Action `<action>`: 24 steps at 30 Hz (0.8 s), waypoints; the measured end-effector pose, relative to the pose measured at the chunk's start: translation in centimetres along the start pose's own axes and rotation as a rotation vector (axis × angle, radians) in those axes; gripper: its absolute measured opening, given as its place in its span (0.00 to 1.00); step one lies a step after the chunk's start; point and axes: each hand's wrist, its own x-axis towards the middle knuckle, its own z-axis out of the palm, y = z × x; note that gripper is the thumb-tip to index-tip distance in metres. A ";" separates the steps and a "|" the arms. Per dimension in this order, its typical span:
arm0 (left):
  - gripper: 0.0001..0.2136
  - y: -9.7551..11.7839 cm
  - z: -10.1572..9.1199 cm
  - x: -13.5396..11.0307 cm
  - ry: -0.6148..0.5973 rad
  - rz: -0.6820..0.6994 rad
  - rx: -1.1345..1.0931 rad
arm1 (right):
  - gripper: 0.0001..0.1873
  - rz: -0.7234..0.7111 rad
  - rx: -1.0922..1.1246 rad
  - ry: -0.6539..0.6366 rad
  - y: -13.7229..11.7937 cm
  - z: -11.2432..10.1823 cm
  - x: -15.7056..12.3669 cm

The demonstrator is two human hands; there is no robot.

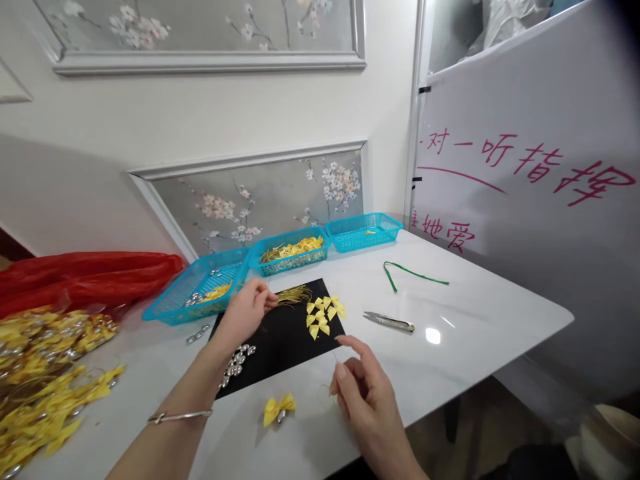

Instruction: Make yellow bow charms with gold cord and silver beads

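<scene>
– At the dial's centre, flat on the white worktop (500, 320): black mat (280, 353). Agreed, with twelve o'clock at the far edge?

– Agreed. Look to eleven o'clock: left hand (250, 305), over the mat, with a bracelet (180, 417) on the forearm.

– And the fingers?

– Bent in close to one another at the nine-o'clock end of the gold wires (296, 295). Cannot tell whether clamped on any.

– Where exactly, the wires?

– In a loose bundle at twelve o'clock on the mat.

– Now four o'clock?

– Right hand (365, 387), just off the mat, forefinger and thumb apart at the tips, other fingers curled. Just beside, a thin strand (324, 387). Cannot tell whether gripped.

– And the small pieces?

– Yellow bows (319, 315) in a cluster at two o'clock on the mat; silver beads (239, 359) at eight, near the left forearm. At six, off the mat: single bow with a bead (279, 406).

– Tools?

– Snips (390, 322) at three o'clock; green ribbon (420, 275) beyond, at two.

– Farther out?

– At ten, blue basket (170, 312) with beads and yellow pieces; at twelve, second basket (295, 265), heaped yellow; at one, third basket (365, 244). At nine, pile of bows and beads (50, 380), beside a red bag (85, 277).
</scene>
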 end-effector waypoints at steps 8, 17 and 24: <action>0.11 5.4 0.7 -8.9 0.056 -0.231 -0.649 | 0.13 -0.303 -0.106 -0.089 -0.6 -0.1 1.0; 0.10 3.6 2.1 -14.9 0.136 -0.329 -1.010 | 0.08 -0.596 -0.166 -0.156 -1.9 4.1 -0.7; 0.10 2.1 0.6 -17.3 0.057 -0.233 -1.011 | 0.21 -0.045 -0.041 -0.270 -2.6 4.9 -1.2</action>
